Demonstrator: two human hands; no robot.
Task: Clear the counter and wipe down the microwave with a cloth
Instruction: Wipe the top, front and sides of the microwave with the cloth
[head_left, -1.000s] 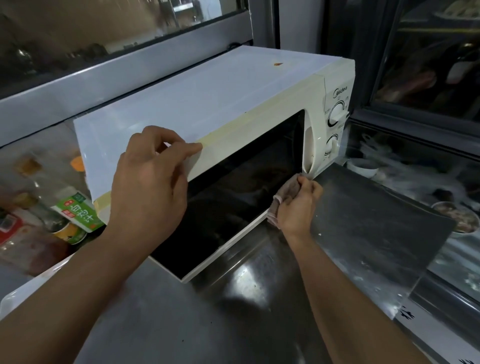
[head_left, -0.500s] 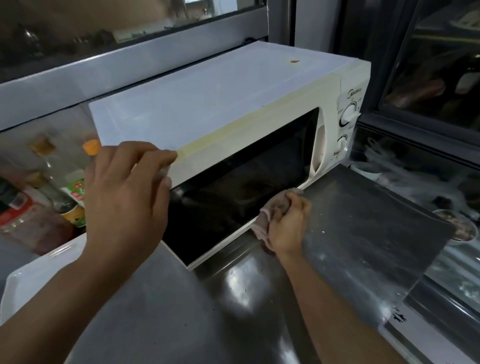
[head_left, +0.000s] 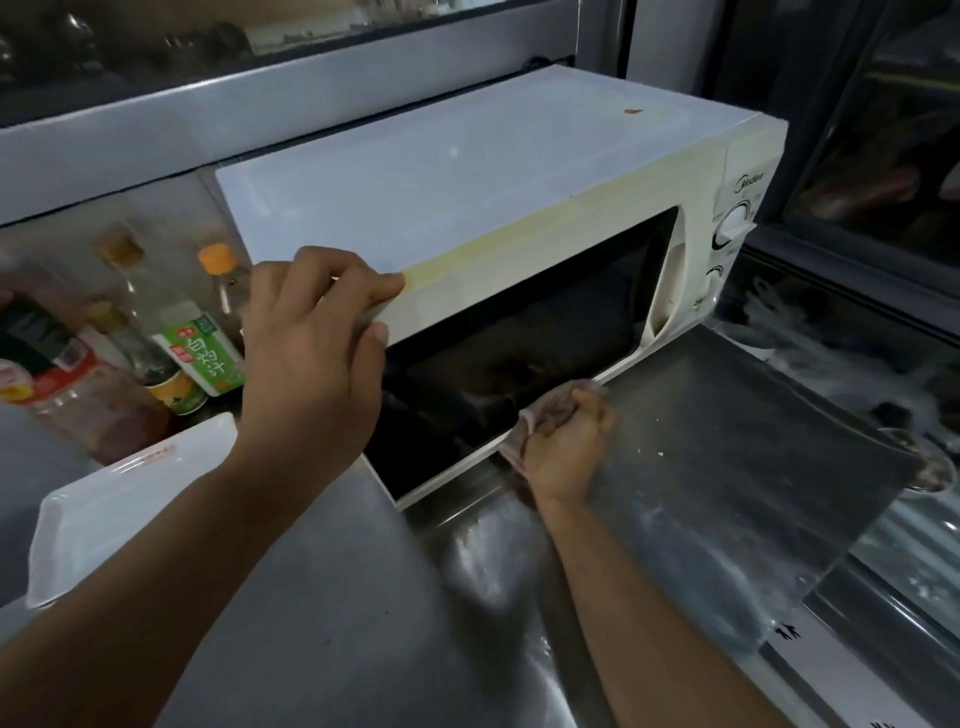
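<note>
My left hand (head_left: 317, 348) grips the top front corner of the microwave (head_left: 467, 182) at its left end, fingers curled over the top edge and thumb pressed against the door face below. My right hand (head_left: 563, 447) is balled around a bunched pinkish cloth (head_left: 550, 402), which it presses against the bottom rim of the door, about midway along.

The microwave sits on the steel counter (head_left: 337, 597). Its long axis runs from about 8 o'clock to 2 o'clock across my view. The dark glass door (head_left: 519, 343) faces toward 5 o'clock, and it looks closed. The control panel with two dials (head_left: 735, 221) is at the 2 o'clock end. A small orange speck (head_left: 632, 110) lies on the white top near that end.

At 9 o'clock from my left hand, just beside the microwave's left end, stand several bottles (head_left: 130, 332), one with a green label and one with an orange cap. At 8 o'clock a white rectangular tray (head_left: 119, 499) rests on the counter. At 3 o'clock from my right hand the steel surface carries a few pale crumbs (head_left: 660, 453).
</note>
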